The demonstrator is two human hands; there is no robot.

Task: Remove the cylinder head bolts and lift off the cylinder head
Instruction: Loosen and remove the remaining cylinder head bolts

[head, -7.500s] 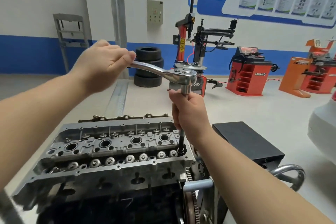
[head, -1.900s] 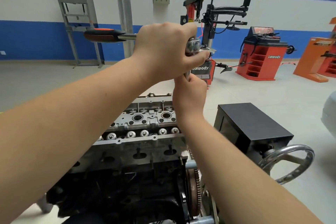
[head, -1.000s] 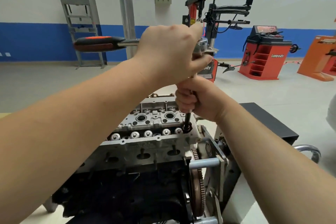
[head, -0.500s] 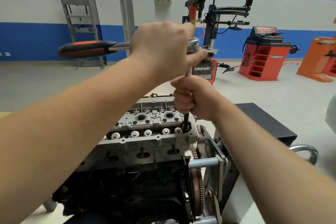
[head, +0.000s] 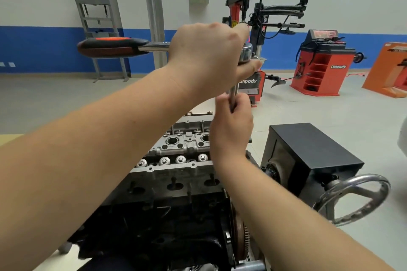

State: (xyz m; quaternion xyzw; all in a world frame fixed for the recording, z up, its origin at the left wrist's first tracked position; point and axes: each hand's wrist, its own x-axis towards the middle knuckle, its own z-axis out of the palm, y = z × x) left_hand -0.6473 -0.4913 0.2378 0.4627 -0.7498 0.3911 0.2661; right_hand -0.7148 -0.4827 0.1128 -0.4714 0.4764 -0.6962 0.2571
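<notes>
The aluminium cylinder head [head: 185, 149] sits on the dark engine block [head: 167, 215] below my arms. My left hand [head: 209, 59] grips the ratchet wrench near its chrome head [head: 246, 54]; its black and orange handle [head: 110, 47] sticks out to the left. A thin extension bar [head: 233, 94] runs down from the ratchet head. My right hand [head: 231, 127] is wrapped round this bar, over the head's right end. The bolt and socket are hidden behind my right hand and wrist.
A black box [head: 312, 149] and a chrome handwheel [head: 356, 200] of the engine stand lie to the right. The flywheel ring gear [head: 239, 240] shows at the block's near right. A tyre changer [head: 253, 39] and red machines [head: 321, 64] stand farther back on the floor.
The ratchet handle has swung slightly away from me, to the right, since half a second ago. My right hand has turned on the extension bar and now hides the bolt hole.
</notes>
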